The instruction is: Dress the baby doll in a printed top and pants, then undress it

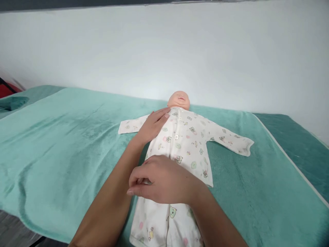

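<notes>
Probably smoothing white long-sleeved cotton print shirt (196, 145), laid out just below peach-pink plastic doll head (179, 99) on pale teal plush blanket (77, 147). Matching white print trousers (154, 221) farther below head. With left hand (155, 125) on shirt near head: fingers extended, gripping nothing. With right hand (164, 180) well below head: half-curled, apparently empty; unable to tell if touching cloth. Next, seemingly called for: flat, light pressure toward hem, keeping head undisturbed.

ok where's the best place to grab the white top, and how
Probably pinch the white top by the cuff of the sleeve on the picture's right, coming from that side: the sleeve juts outward and ends in a free edge.
</notes>
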`<state>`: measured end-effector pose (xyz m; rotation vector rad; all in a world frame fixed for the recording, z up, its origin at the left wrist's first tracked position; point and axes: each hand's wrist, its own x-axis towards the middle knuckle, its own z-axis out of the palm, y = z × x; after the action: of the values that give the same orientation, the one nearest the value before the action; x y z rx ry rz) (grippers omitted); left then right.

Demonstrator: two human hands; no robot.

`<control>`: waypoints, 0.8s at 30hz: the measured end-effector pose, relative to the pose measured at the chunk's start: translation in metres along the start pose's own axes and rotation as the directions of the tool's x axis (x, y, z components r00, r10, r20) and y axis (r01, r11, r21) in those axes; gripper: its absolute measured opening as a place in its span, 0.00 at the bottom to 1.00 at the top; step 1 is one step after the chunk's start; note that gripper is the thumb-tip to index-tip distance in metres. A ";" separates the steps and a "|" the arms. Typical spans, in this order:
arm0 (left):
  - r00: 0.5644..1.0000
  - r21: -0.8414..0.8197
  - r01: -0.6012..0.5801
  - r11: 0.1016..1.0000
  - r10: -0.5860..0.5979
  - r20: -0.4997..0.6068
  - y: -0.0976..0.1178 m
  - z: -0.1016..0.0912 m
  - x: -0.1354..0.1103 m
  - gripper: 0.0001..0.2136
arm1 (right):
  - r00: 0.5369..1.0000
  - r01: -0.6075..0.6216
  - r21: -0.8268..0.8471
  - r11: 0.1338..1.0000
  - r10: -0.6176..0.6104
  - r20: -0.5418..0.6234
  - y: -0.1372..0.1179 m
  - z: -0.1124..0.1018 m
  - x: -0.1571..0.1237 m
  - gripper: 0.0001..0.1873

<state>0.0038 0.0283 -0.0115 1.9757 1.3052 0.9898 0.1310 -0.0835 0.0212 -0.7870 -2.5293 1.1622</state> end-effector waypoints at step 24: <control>0.967 0.095 -0.254 0.963 0.250 0.053 0.017 0.010 -0.003 0.24 | 0.537 -0.218 0.068 0.974 0.178 -0.825 0.096 -0.060 -0.011 0.20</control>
<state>0.0203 0.0184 -0.0044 2.2703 1.1205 1.0109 0.2009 -0.0008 -0.0130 -1.2871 -1.6716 0.5369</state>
